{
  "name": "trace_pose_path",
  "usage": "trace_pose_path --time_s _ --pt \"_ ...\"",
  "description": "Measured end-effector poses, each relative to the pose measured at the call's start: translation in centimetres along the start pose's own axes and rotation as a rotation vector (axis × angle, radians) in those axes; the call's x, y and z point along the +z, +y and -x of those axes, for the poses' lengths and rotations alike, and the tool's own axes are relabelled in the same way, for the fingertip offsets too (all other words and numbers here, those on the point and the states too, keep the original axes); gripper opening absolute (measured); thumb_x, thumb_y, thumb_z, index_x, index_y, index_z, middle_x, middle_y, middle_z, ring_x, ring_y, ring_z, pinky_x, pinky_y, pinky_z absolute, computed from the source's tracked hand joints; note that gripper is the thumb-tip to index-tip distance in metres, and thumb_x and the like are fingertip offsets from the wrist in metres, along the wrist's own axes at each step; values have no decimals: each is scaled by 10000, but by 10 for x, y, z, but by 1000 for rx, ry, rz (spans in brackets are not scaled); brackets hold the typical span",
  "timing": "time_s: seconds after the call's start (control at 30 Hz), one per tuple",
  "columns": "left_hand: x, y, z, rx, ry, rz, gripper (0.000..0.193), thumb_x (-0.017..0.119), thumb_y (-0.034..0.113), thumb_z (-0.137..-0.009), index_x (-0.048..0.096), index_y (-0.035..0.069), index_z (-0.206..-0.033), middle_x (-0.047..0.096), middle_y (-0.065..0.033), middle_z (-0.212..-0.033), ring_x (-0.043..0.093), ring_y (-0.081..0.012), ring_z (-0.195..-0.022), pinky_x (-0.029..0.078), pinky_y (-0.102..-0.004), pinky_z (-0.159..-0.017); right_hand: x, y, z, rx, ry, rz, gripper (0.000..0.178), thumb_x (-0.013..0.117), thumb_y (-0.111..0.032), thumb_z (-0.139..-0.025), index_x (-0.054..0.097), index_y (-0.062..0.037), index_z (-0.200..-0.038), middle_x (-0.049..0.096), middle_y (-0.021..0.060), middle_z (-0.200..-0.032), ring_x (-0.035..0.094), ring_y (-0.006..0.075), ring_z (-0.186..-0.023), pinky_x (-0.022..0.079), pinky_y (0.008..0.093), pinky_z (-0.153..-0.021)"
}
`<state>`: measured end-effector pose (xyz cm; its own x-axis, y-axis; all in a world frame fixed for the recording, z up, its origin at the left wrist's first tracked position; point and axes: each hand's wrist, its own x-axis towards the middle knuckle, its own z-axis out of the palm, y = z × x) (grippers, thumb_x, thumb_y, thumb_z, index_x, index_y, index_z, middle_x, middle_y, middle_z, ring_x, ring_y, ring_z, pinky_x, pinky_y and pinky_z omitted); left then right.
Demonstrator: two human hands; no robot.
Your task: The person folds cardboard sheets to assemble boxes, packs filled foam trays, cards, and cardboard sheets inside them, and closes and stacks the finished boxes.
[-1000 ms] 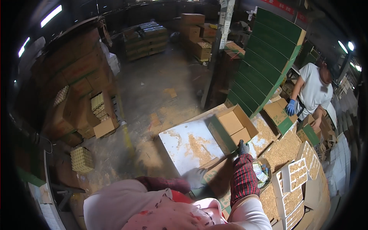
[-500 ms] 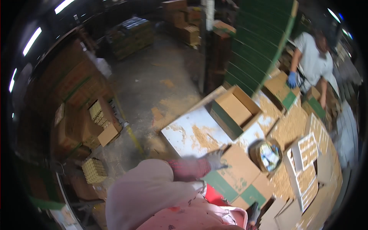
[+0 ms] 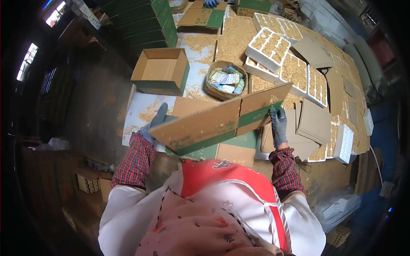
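Note:
A flattened brown and green cardboard box (image 3: 213, 123) is held up, tilted, in front of me. My left hand (image 3: 156, 124), in a grey glove, is closed on its left end, the fingers partly hidden. My right hand (image 3: 279, 127), also gloved, grips the right end near the green band. Under the raised cardboard lies another brown and green piece (image 3: 237, 152), mostly covered. An open empty carton (image 3: 160, 71) stands beyond my left hand. Past the held cardboard sits a round basket (image 3: 213, 94) of small colourful packets.
White trays (image 3: 270, 48) filled with wood shavings spread over the right of the table. Loose cardboard sheets (image 3: 314, 123) lie beside my right hand. Green cartons (image 3: 147, 25) are stacked at the far left. A co-worker's blue-gloved hand (image 3: 210, 3) touches a box at the far edge.
My view has swung toward the table. The flattened box, which lay under my left hand, now appears lifted and tilted between both hands.

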<state>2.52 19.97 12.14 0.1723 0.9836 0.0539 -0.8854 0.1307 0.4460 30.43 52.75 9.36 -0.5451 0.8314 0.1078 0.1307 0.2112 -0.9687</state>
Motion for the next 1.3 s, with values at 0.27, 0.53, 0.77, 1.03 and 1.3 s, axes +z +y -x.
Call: trace_pose_path --time_s 0.27,0.53,0.77,1.03,1.3 --pt "89 -66 -60 -274 194 -1060 802 568 306 -872 96 47 -1466 252 -137 -1471 263 -236 -1347 191 -348 -1109 67 -76 -4 -92 78 -46 920 695 -324 -798 143 81 -1413 203 262 -1463 198 339 -1371 188 346 -1110" --pt "67 -55 -87 648 745 -673 453 615 61 -776 498 16 -1212 510 -107 -1221 475 -202 -1154 355 -325 -1009 -4 -95 40 -318 -250 152 503 684 -254 -769 550 -21 -1194 489 190 -1284 455 354 -1190 358 411 -1002" --pt "75 -60 -164 588 49 -2324 442 602 231 -825 510 72 -1226 471 -159 -1284 410 -329 -1226 299 -461 -1061 -12 -61 10 -148 -811 -45 452 725 -286 -733 616 -103 -1131 560 94 -1220 428 258 -1222 299 399 -1037" --pt "40 -51 -182 -317 237 -1033 530 384 452 -951 505 23 -1240 532 -128 -1234 460 -241 -1192 291 -361 -1065 -25 -59 63 150 -309 -77 677 718 -189 -747 413 -36 -1333 477 115 -1279 442 231 -1193 367 330 -979" --pt "25 -13 -58 306 -404 -2338 841 473 681 -787 386 62 -1350 302 -235 -1410 299 -435 -1290 264 -531 -1059 -29 -39 38 183 -418 -689 576 496 -255 -904 307 -13 -1391 447 149 -1346 442 217 -1214 379 324 -976"
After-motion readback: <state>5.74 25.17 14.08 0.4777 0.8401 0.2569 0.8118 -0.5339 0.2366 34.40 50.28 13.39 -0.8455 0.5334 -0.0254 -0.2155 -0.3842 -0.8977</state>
